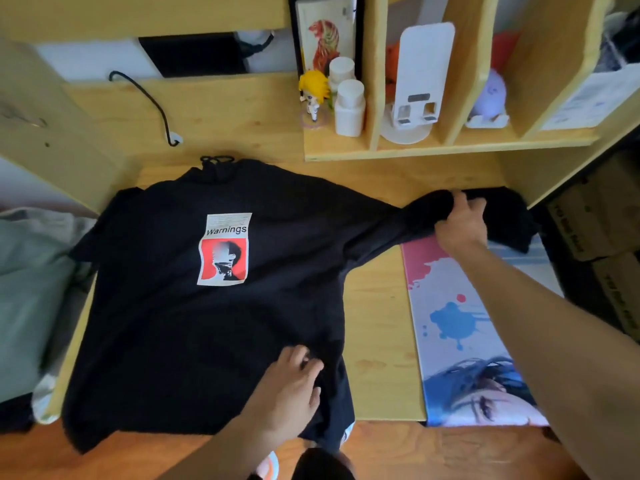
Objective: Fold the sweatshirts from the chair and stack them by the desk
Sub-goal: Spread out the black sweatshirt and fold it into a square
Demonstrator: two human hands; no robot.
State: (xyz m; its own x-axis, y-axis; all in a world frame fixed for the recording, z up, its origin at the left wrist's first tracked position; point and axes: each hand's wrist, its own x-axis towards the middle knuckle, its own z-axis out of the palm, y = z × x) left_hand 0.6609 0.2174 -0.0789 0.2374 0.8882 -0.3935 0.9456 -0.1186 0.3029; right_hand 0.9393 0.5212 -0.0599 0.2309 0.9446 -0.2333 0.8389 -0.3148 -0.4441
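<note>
Right hand [462,225] grasping sleeve [408,220] of black sweatshirt [214,306]; left hand [294,386] pinching its hem; spread on desk [377,341].

Black printed sweatshirt [214,289] spread flat on desk [377,334].
</note>
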